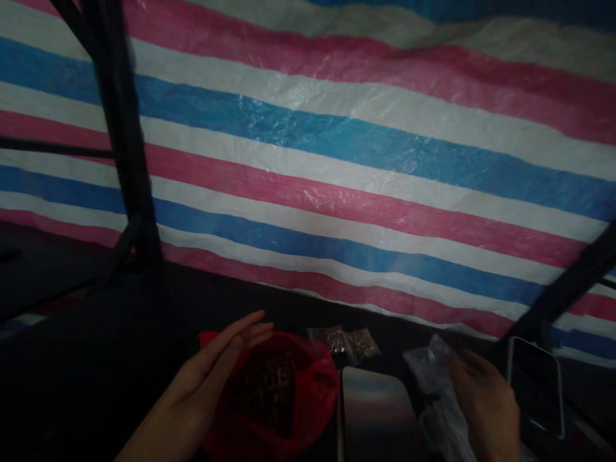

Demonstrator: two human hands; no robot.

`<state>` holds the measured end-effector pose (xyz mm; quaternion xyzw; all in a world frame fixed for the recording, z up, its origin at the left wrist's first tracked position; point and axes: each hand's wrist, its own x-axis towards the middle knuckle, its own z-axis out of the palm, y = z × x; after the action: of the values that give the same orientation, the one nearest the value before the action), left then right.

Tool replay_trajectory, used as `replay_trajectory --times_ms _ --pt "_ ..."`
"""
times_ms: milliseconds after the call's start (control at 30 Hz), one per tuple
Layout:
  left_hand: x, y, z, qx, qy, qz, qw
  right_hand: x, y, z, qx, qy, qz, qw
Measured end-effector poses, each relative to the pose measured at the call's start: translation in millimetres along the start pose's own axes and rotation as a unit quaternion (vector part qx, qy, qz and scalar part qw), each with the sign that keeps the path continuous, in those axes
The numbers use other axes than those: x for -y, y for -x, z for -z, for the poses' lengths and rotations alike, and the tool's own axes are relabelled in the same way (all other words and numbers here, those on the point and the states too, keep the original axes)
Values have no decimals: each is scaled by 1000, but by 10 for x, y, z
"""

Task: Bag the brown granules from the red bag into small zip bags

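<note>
Red bag (315,393) of small pieces (272,385), outstretched left fingers (244,323) over its rim; clear plastic bag (432,364) pinched by right fingers (466,371).

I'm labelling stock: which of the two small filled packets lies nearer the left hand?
The left packet, closer to the red bag; the right packet lies farther from the left hand.

A glossy, creased plastic sheet (337,135) with pink, white and blue stripes hung across the background. In front of it, at the left, stood a dark post (124,147), met by a thin bar (52,147). A slanting dark strut (568,282) rose at the right, near a pale-rimmed phone (535,388) with a dark screen.
</note>
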<state>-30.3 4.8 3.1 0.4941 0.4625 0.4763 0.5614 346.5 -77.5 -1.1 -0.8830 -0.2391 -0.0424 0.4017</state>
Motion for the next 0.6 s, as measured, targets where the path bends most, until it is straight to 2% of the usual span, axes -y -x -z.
replay_trajectory --times_ms 100,167,200,300,400,500,600 --pt "41 -38 19 1 13 5 1000 -46 -28 77 -26 137 -39 989" --pt "44 -56 5 -8 20 5 1000 118 54 45 -61 170 2 984" --pt "34 -60 -10 -15 23 7 1000 233 110 4 -50 171 36 983" --pt "-22 -54 -75 -31 27 19 999 580 314 -196 108 161 159 968" --pt "-61 -35 -137 -29 14 24 999 795 529 -437 215 140 219 941" --pt "-50 -31 -159 -12 10 16 1000 853 674 -608 251 131 225 932" --pt "-12 -50 -132 3 14 9 1000 828 698 -681 253 118 216 936"
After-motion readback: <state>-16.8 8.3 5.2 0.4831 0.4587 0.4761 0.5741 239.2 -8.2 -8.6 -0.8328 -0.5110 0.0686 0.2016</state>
